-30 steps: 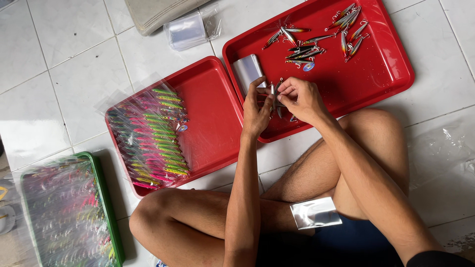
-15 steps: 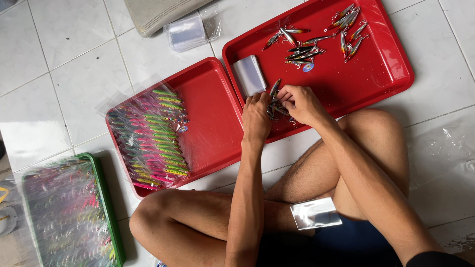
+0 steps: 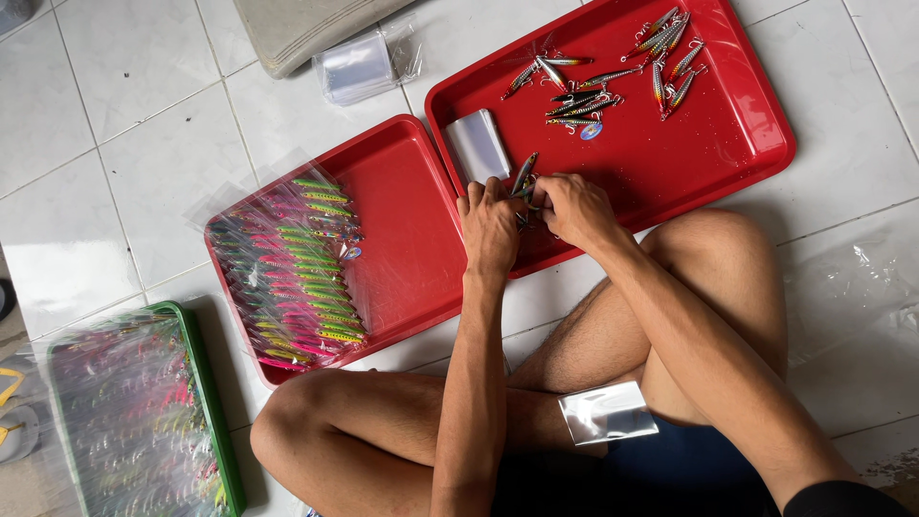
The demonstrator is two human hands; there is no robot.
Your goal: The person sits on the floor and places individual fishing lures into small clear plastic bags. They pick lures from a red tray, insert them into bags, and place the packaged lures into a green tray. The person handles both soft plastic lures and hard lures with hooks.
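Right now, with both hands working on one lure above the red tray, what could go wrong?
1. The lure seems to carry small hooks, and the left hand and right hand press close around it, so a hook may prick a finger.
2. The loose lures lie crowded on the right tray; their hooks could tangle.
3. The plastic bag rests loosely on the leg and may slide off.

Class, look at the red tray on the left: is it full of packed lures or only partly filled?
Partly filled. Bagged lures cover only the left part of the red tray; its right part is bare red.
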